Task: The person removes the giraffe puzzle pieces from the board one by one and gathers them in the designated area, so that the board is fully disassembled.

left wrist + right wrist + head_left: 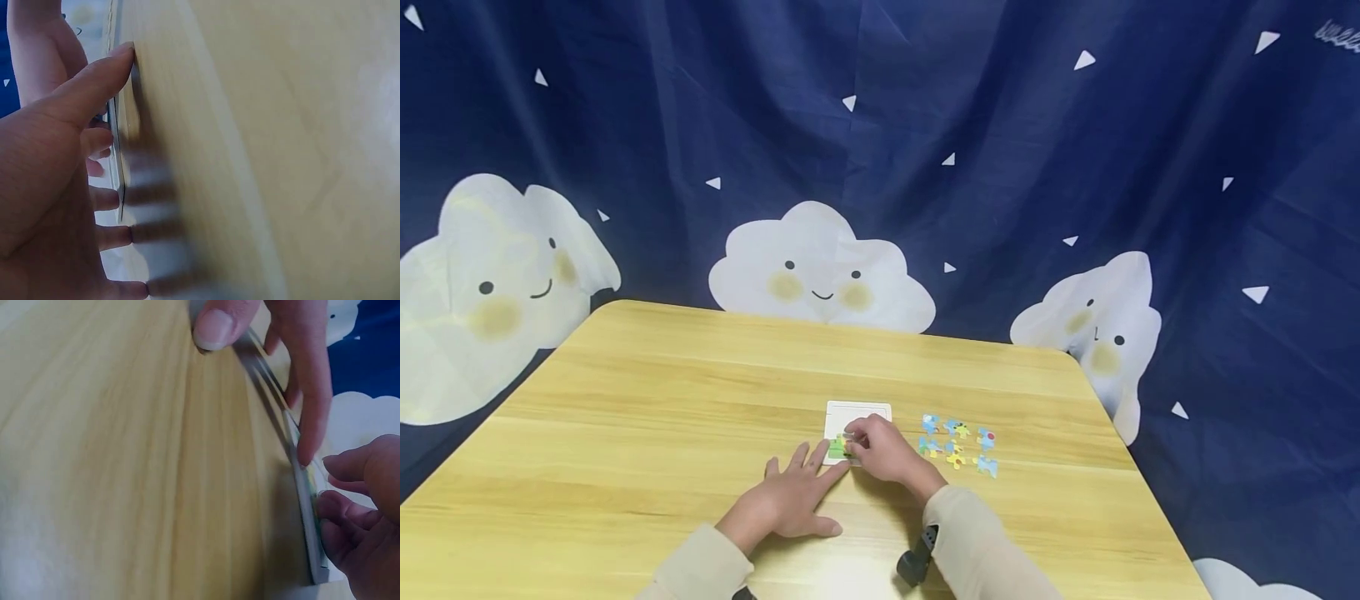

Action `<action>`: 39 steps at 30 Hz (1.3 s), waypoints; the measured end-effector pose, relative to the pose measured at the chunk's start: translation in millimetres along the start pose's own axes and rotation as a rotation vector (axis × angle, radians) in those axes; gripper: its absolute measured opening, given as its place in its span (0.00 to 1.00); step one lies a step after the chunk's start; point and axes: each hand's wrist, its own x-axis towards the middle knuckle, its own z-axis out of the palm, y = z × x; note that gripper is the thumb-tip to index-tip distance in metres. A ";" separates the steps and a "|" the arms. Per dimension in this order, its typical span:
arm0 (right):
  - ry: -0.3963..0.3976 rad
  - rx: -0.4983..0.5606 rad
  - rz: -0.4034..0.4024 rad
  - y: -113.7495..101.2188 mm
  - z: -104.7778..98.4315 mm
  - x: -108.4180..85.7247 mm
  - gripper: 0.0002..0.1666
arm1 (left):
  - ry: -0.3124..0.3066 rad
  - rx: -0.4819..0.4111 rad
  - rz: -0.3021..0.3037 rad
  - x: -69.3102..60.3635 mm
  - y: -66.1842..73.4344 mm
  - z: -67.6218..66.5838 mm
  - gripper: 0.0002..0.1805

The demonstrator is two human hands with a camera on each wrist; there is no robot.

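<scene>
A white puzzle tray (pixel 859 408) lies flat on the table, with green and yellow jigsaw pieces (pixel 837 449) in its near left corner. My left hand (pixel 793 498) spreads its fingers beside that corner, and its index finger touches the tray's near edge. Over the tray, my right hand (pixel 882 450) has its fingers curled and seems to pinch a jigsaw piece, which they mostly cover. In the right wrist view the tray's rim (pixel 304 515) runs under the fingertips of both hands.
Several loose blue and yellow jigsaw pieces (pixel 955 427) lie to the right of the tray. The wooden table (pixel 700 375) reaches back to a dark blue curtain (pixel 1000 108) printed with clouds. A black device (pixel 917 557) is strapped to the right wrist.
</scene>
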 end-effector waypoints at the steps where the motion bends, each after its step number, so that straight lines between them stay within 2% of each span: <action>1: -0.002 -0.004 -0.008 0.3 1.1 0.8 0.12 | 0.002 0.001 -0.001 0.0 0.2 -0.1 0.50; 5: 0.000 -0.002 -0.031 1.0 3.7 2.7 0.13 | 0.007 0.003 -0.002 0.4 0.0 0.5 0.50; 15: -0.019 0.022 0.003 -0.3 2.2 4.5 0.11 | -0.001 -0.010 0.001 1.4 -0.8 0.7 0.50; 26: 0.010 0.065 0.013 4.4 4.3 4.4 0.09 | -0.011 -0.020 -0.006 1.6 -0.5 1.1 0.49; 35: 0.014 0.251 0.045 3.5 7.2 3.9 0.03 | -0.014 -0.038 -0.007 0.2 -0.5 1.7 0.49; 39: 0.012 0.268 0.049 -0.1 9.0 3.0 0.05 | -0.017 -0.038 -0.008 -0.1 -0.6 2.0 0.49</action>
